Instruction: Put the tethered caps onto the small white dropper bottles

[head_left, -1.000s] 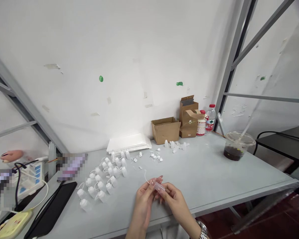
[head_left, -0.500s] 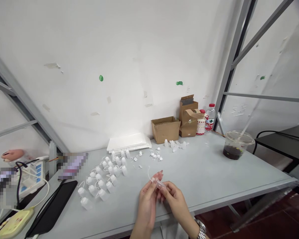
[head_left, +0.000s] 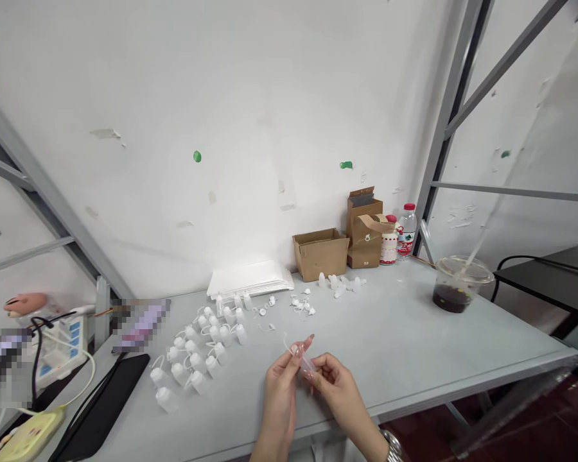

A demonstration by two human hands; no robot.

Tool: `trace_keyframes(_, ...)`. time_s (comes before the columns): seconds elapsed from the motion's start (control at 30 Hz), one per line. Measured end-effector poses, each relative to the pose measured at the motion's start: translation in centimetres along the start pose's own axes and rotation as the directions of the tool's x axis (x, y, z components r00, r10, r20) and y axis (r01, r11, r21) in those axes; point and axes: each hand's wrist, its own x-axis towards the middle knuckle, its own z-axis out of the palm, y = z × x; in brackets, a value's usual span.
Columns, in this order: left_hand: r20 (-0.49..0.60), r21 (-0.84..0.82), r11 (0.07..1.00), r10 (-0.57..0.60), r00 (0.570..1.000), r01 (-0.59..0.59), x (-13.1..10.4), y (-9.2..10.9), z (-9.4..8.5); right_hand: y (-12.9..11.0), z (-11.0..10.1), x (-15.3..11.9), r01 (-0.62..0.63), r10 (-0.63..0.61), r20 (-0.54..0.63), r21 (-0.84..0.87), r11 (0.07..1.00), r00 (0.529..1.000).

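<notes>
Near the table's front edge my two hands meet on a small translucent plastic bottle [head_left: 307, 364]. My left hand [head_left: 283, 378] pinches its upper end, where a thin white cap strap [head_left: 286, 342] sticks out. The fingers of my right hand [head_left: 336, 382] are closed round the lower end. The bottle lies tilted, partly hidden by my fingers. To the left stand several small white bottles [head_left: 198, 382] in loose rows, many with looped straps. Loose white caps [head_left: 302, 304] lie beyond my hands, and a few bottles without straps [head_left: 340, 283] are behind them.
At the back are a stack of white sheets [head_left: 250, 277], a cardboard box [head_left: 320, 256], a paper bag [head_left: 366, 244] and a water bottle [head_left: 406, 232]. A plastic drink cup [head_left: 458, 285] stands at right. A black pad [head_left: 103, 407] and power strip [head_left: 60, 350] lie left.
My left thumb and fingers have shifted over the top end of the small bottle, covering more of it. Both hands still hold it; the view has tilted slightly upward.
</notes>
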Motion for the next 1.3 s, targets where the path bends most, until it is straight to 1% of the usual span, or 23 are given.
trace_keyframes(0.1, 0.054, 0.001, 1.0, -0.022, 0.998, 0.022, -0.3, 0.1, 0.3, -0.3, -0.2, 0.1, -0.035, 0.031, 0.059, 0.065, 0.997, 0.998)
trace_keyframes(0.2, 0.064, 0.016, 1.0, -0.02, 0.998, 0.019, -0.3, 0.2, 0.5, -0.6, -0.5, 0.4, -0.065, 0.05, 0.125, 0.118, 0.991, 0.991)
trace_keyframes(0.27, 0.072, 0.028, 1.0, -0.016, 0.997, 0.013, -0.2, 0.3, 0.3, -0.7, -0.5, 0.6, -0.077, 0.057, 0.148, 0.128, 0.989, 0.987)
trace_keyframes(0.4, 0.155, -0.003, 1.0, 0.002, 0.988, -0.002, 0.3, 0.5, -0.2, -0.5, -0.3, 0.7, -0.06, 0.046, 0.121, 0.113, 0.992, 0.992)
trace_keyframes(0.47, 0.177, -0.025, 1.0, -0.001, 0.984, 0.006, 0.4, 0.5, -0.6, -0.4, -0.1, 0.6, -0.05, 0.04, 0.106, 0.094, 0.994, 0.994)
trace_keyframes(0.53, 0.158, -0.017, 1.0, -0.014, 0.987, 0.016, 0.4, 0.5, -0.8, -0.5, 0.0, 0.5, -0.044, 0.037, 0.1, 0.065, 0.997, 0.994)
trace_keyframes(0.67, 0.081, 0.002, 1.0, -0.014, 0.997, 0.014, 0.4, 0.2, -1.0, -1.0, 0.1, 0.2, -0.029, 0.024, 0.092, 0.047, 0.998, 0.995)
trace_keyframes(0.77, 0.02, 0.025, 0.999, 0.02, 1.0, -0.02, 0.5, 0.1, -1.0, -1.2, 0.1, 0.1, -0.037, 0.032, 0.091, 0.054, 0.998, 0.995)
trace_keyframes(0.87, -0.025, 0.045, 0.997, 0.066, 0.998, -0.064, 0.5, 0.2, -0.8, -1.2, 0.0, 0.0, -0.043, 0.038, 0.12, 0.039, 0.998, 0.992)
trace_keyframes(0.93, -0.016, 0.041, 0.996, 0.075, 0.997, -0.074, 0.4, 0.4, -0.7, -1.0, -0.1, 0.0, -0.042, 0.037, 0.141, 0.035, 0.998, 0.989)
trace_keyframes(1.0, 0.021, 0.061, 0.996, 0.065, 0.998, -0.066, 0.3, 0.5, -0.6, -0.8, -0.1, 0.0, -0.042, 0.035, 0.143, 0.043, 0.998, 0.989)
trace_keyframes(1.07, 0.045, 0.116, 0.991, 0.062, 0.997, -0.067, 0.3, 0.7, -0.6, -0.7, -0.2, -0.1, -0.049, 0.042, 0.126, 0.051, 0.998, 0.991)
trace_keyframes(1.2, 0.056, 0.241, 0.965, 0.09, 0.994, -0.101, 0.1, 1.0, -0.7, -0.8, -0.1, -0.3, -0.059, 0.055, 0.097, 0.041, 0.997, 0.994)
trace_keyframes(1.3, 0.069, 0.305, 0.945, 0.104, 0.992, -0.121, -0.2, 1.2, -0.8, -1.0, -0.1, -0.4, -0.049, 0.046, 0.094, 0.021, 0.999, 0.994)
